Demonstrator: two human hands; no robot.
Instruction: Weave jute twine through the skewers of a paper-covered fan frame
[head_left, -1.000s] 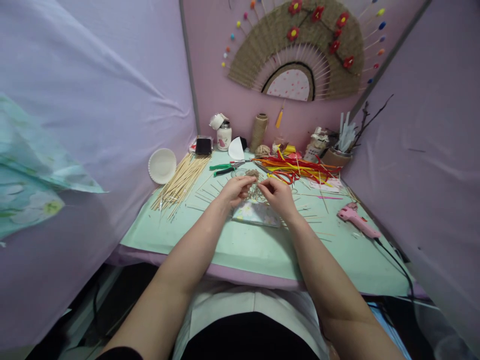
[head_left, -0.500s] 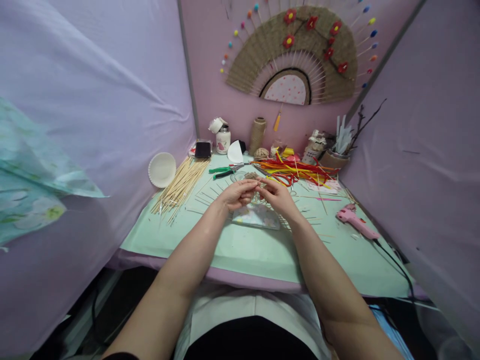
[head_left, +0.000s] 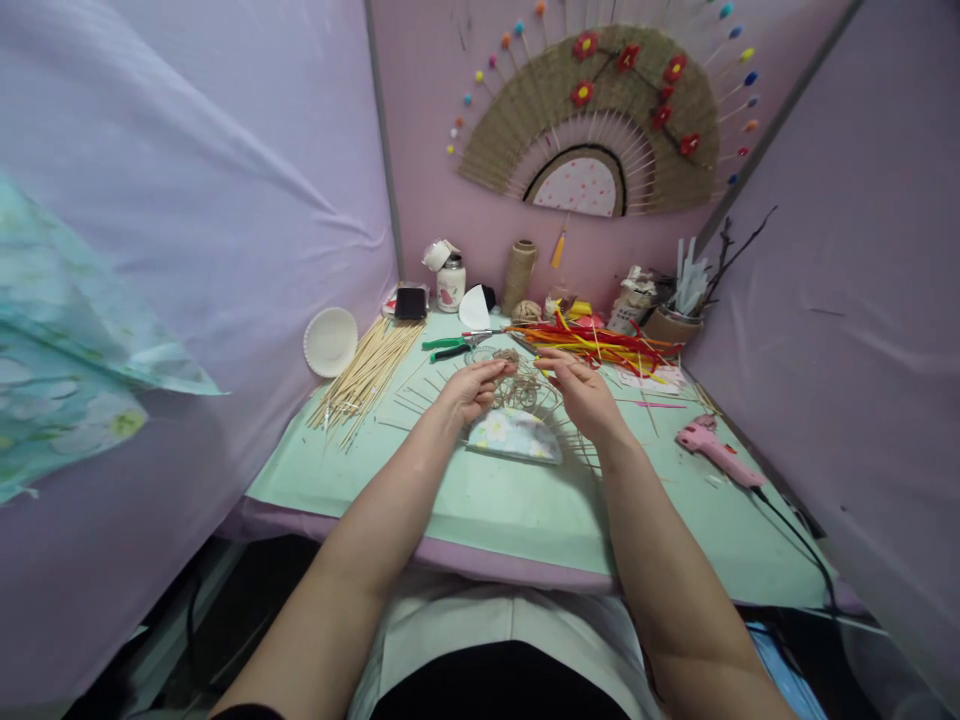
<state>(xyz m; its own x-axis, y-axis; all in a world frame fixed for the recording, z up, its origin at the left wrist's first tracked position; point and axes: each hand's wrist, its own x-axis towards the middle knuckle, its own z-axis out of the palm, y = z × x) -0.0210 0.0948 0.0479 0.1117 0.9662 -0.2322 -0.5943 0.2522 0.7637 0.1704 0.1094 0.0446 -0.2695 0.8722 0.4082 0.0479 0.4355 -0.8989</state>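
A half-round floral fabric piece [head_left: 514, 436] lies on the pale green table, thin sticks fanning out around it. Above it is a loose tangle of brown twine [head_left: 523, 392]. My left hand [head_left: 478, 390] is closed at the tangle's left side, pinching a bit of the twine. To the right, my right hand [head_left: 577, 388] hovers over the sticks with its fingers bent and close together; whatever its fingertips hold is too small to make out.
Bamboo sticks [head_left: 369, 375] and a white paper plate [head_left: 330, 342] are at the left. Green-handled pliers [head_left: 446, 345], red and yellow pipe cleaners [head_left: 607, 345] and a twine spool [head_left: 520, 278] stand behind. A pink glue gun [head_left: 716, 450] with a cord lies right.
My right hand has moved right, away from my left hand, and the twine tangle between them shows more. The whole view has shifted slightly.
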